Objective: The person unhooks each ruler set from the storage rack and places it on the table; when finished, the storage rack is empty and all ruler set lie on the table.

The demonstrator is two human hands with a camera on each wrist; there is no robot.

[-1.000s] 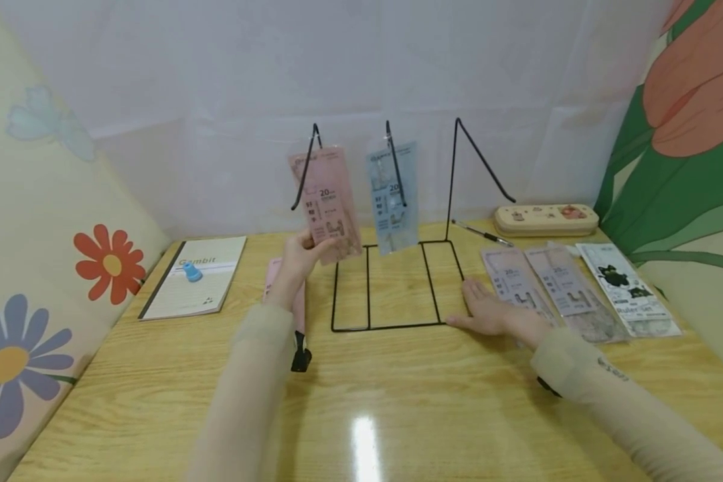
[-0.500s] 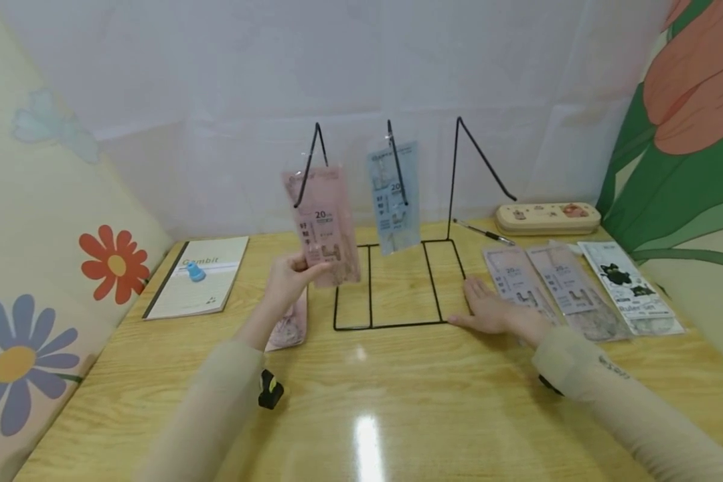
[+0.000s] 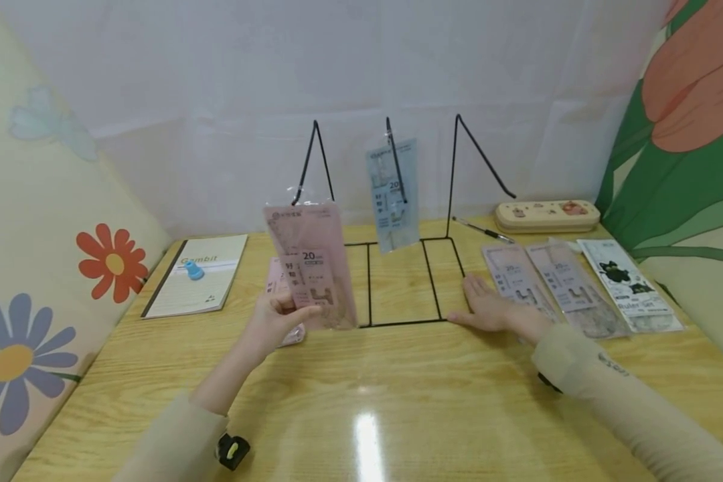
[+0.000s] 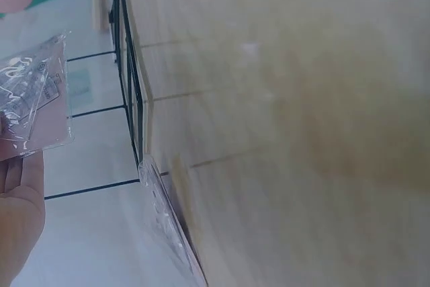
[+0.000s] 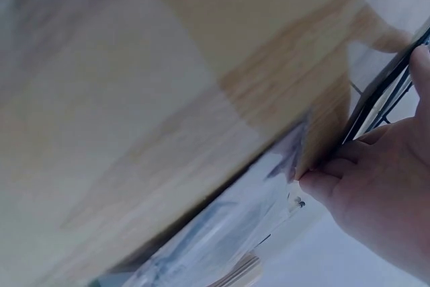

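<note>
My left hand (image 3: 277, 325) pinches the lower left edge of a pink ruler-set packet (image 3: 313, 268), thumb in front. The packet's clear top overlaps the tip of the left hook on a black wire display rack (image 3: 369, 288). In the left wrist view the pink packet (image 4: 40, 115) stands raised off the table. A blue packet (image 3: 393, 201) hangs on the rack's middle hook; the right hook is bare. My right hand (image 3: 488, 304) rests with extended fingers on the right side of the rack's base. Another pink packet (image 3: 277, 271) lies on the table, partly hidden behind my left hand.
To the right lie two pale purple packets (image 3: 518, 278) and a white ruler set (image 3: 626, 284) with black cat prints. A pen (image 3: 485, 231) and a cream pencil case (image 3: 547, 217) are behind them. At left is a notebook (image 3: 201, 288) bearing a small blue object (image 3: 193, 270).
My left hand has drawn the pink packet down and toward me along the left hook, out to its tip. The right hand has stayed on the rack's base.
</note>
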